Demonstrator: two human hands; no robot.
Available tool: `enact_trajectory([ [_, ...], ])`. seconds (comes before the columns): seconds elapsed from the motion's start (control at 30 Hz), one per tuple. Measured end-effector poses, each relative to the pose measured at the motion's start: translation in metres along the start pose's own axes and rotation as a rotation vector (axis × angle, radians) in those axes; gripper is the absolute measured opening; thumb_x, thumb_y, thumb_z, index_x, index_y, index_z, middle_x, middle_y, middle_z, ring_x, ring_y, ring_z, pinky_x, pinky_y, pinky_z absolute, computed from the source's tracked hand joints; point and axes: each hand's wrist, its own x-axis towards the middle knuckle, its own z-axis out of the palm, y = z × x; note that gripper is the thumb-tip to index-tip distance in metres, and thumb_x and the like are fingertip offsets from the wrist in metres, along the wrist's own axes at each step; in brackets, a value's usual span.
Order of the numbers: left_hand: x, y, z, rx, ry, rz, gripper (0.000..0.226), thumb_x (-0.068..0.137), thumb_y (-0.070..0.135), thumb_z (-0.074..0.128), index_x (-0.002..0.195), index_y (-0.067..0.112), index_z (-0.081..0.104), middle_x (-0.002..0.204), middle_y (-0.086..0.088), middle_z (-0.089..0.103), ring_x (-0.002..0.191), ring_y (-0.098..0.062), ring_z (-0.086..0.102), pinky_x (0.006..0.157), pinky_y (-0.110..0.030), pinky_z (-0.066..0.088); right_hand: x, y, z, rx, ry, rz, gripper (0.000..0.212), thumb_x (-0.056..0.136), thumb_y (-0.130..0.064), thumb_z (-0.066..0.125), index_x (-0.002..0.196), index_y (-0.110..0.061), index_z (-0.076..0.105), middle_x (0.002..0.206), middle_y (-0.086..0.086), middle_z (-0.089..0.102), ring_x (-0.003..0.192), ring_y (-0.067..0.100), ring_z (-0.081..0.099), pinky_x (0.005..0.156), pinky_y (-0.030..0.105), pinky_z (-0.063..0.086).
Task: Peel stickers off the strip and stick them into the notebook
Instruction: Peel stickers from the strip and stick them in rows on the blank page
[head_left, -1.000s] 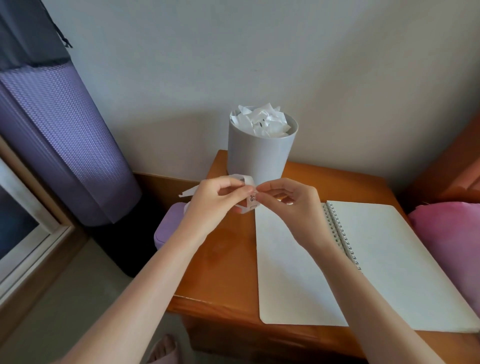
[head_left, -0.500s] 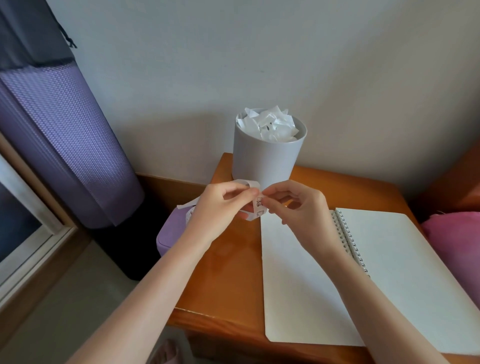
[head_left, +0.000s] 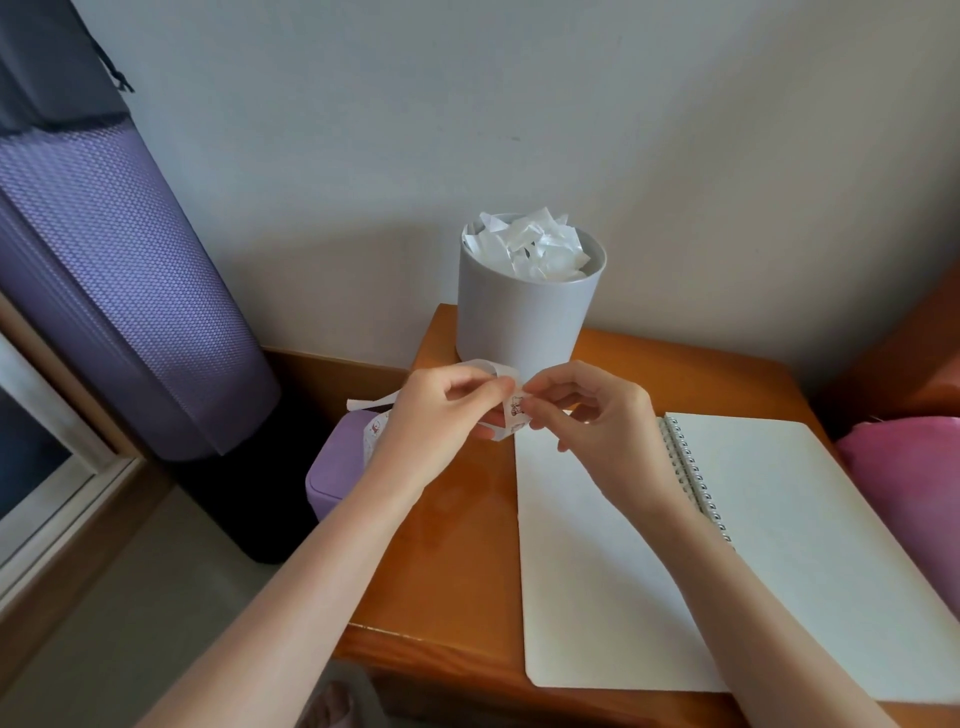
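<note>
A white sticker strip (head_left: 511, 410) with small printed pictures loops between my two hands, above the table's back left part. My left hand (head_left: 441, 415) pinches the strip, whose loose end trails left over a purple box. My right hand (head_left: 587, 415) pinches at a sticker on the strip's edge with thumb and forefinger. An open spiral notebook (head_left: 597, 571) with blank white pages lies flat on the wooden table (head_left: 457, 545), just below and right of my hands.
A grey cup (head_left: 524, 317) stuffed with crumpled white backing paper stands at the table's back, right behind my hands. A purple box (head_left: 337, 467) sits beside the table's left edge. A pink cushion (head_left: 909, 467) is at the right; a purple rolled mat leans at the left.
My hands stay together on the strip, fingers shifting slightly at its edge. The camera has tilted, so the scene sits lower in view.
</note>
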Motion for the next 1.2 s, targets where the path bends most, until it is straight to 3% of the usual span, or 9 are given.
enact_trajectory([
  [0.3,0.0017,-0.0006,0.0026,0.003,-0.008,-0.005,0.012,0.088,0.030,0.062,0.096,0.023,0.066,0.091,0.002,0.068,0.081,-0.009,0.068,0.065,-0.012,0.055,0.0013,0.0029,-0.0001,-0.017,-0.005,0.016,0.012,0.082,-0.009,0.070,0.084,-0.021,0.069,0.075,-0.008,0.070,0.070,0.009,0.066,0.058,0.033,0.054],
  [0.5,-0.0001,0.0017,0.0024,0.033,-0.011,-0.003,0.009,0.087,0.033,0.061,0.092,0.027,0.065,0.085,0.009,0.067,0.078,-0.005,0.067,0.063,-0.007,0.052,0.0010,0.0034,0.0001,-0.009,-0.007,0.015,0.012,0.081,-0.004,0.069,0.082,-0.016,0.070,0.072,-0.005,0.070,0.068,0.011,0.066,0.058,0.035,0.054],
  [0.6,-0.0016,0.0040,0.0020,0.018,-0.015,-0.001,0.004,0.087,0.031,0.061,0.088,0.028,0.064,0.079,0.014,0.065,0.071,0.000,0.067,0.060,-0.006,0.050,0.0007,0.0025,-0.0002,0.028,-0.004,0.025,0.013,0.082,-0.004,0.070,0.082,-0.017,0.069,0.073,-0.005,0.070,0.068,0.011,0.066,0.054,0.031,0.054],
  [0.8,-0.0017,0.0042,0.0011,0.043,-0.009,-0.011,0.011,0.089,0.031,0.060,0.094,0.023,0.066,0.081,0.007,0.067,0.070,-0.005,0.067,0.059,-0.005,0.049,-0.0003,0.0019,-0.0001,0.053,-0.010,0.032,0.016,0.082,-0.008,0.071,0.083,-0.023,0.068,0.075,-0.006,0.071,0.068,0.011,0.066,0.057,0.032,0.053],
  [1.0,-0.0007,0.0040,0.0014,0.037,-0.017,-0.036,0.009,0.089,0.033,0.059,0.088,0.025,0.065,0.075,0.008,0.066,0.063,0.009,0.063,0.053,-0.003,0.047,-0.0006,0.0028,0.0000,0.064,0.002,0.019,0.018,0.082,-0.006,0.070,0.086,-0.024,0.069,0.076,-0.003,0.071,0.068,0.013,0.066,0.057,0.034,0.052],
  [1.2,-0.0003,0.0038,0.0024,0.017,-0.032,-0.059,0.016,0.089,0.033,0.058,0.094,0.020,0.067,0.081,0.003,0.068,0.072,-0.008,0.067,0.063,-0.011,0.052,-0.0001,0.0056,-0.0002,0.093,0.008,0.036,0.017,0.082,-0.006,0.070,0.088,-0.022,0.070,0.075,-0.001,0.071,0.069,0.016,0.066,0.055,0.027,0.050],
])
